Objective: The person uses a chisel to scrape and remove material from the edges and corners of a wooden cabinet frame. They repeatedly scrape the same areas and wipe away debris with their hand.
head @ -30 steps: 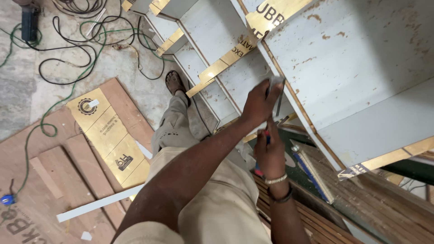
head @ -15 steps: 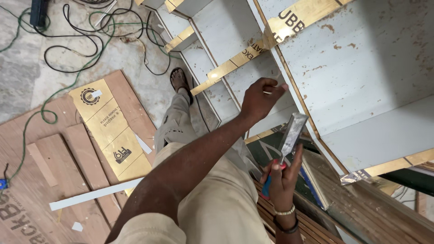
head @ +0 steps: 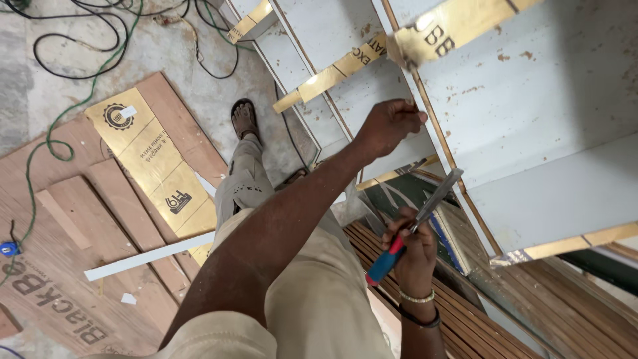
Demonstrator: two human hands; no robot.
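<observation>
My left hand (head: 389,125) is closed in a pinch against the thin edge strip (head: 435,136) of a grey-white laminated cabinet panel (head: 531,113). My right hand (head: 413,247) grips a chisel (head: 415,224) with a red and blue handle. Its flat metal blade points up to the right, with the tip close to the same panel edge. A beaded bracelet and a dark band sit on my right wrist. Gold tape (head: 452,26) is stuck across the panel joints above my left hand.
Plywood sheets (head: 80,219) with gold labels lie on the floor at left, and a white strip (head: 149,256) rests on them. Green and black cables (head: 86,40) curl at the top left. My sandalled foot (head: 244,119) stands beside the cabinet. Stacked wooden slats (head: 478,312) are at lower right.
The view has shifted down and right. My right hand has brought the chisel up, and the blade now points at the panel edge. My left hand has stayed pinched on the edge.
</observation>
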